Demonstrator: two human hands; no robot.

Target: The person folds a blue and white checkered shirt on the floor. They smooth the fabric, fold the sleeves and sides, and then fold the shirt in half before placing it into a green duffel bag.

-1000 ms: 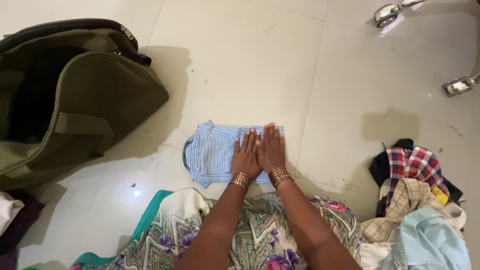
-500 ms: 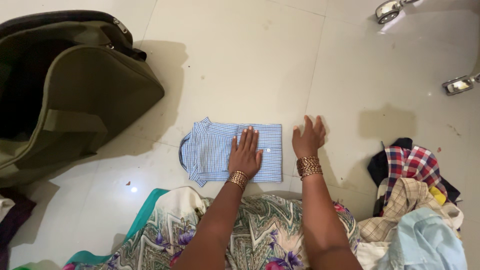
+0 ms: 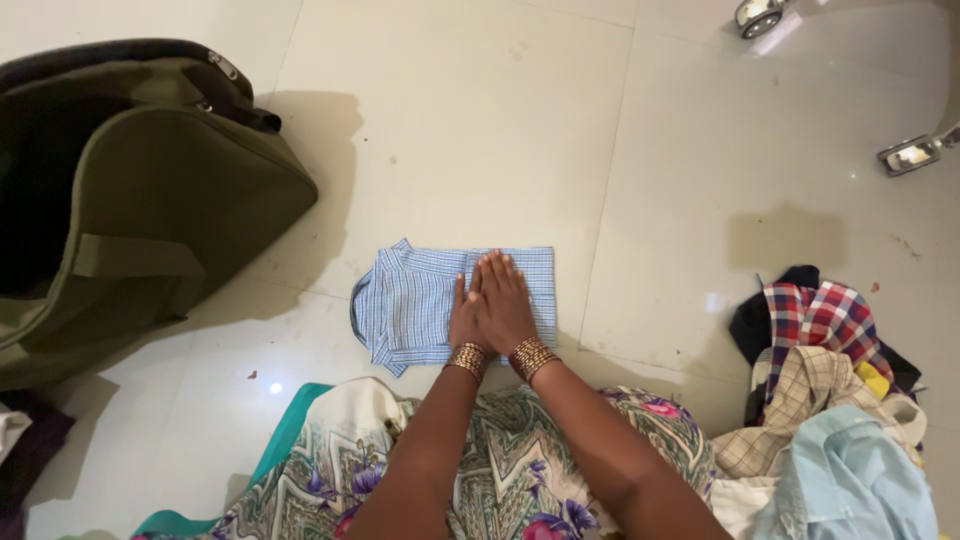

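A small folded shirt (image 3: 415, 300), light blue with fine checks, lies flat on the white tiled floor with its collar to the left. Both my hands rest palm down on its right half, side by side and touching. My left hand (image 3: 467, 318) lies just left of my right hand (image 3: 508, 303). The fingers of both are straight and point away from me. Gold bangles ring each wrist. Neither hand grips anything.
A big olive-green duffel bag (image 3: 150, 200) stands open at the left. A heap of loose clothes (image 3: 835, 400), with red plaid, beige check and pale blue pieces, lies at the right. Metal chair feet (image 3: 910, 155) show at the top right. Patterned cloth (image 3: 500, 470) covers my lap.
My right hand, which half a second ago was off the shirt's right edge, has come back onto the shirt beside my left hand. The shirt has stayed in place.
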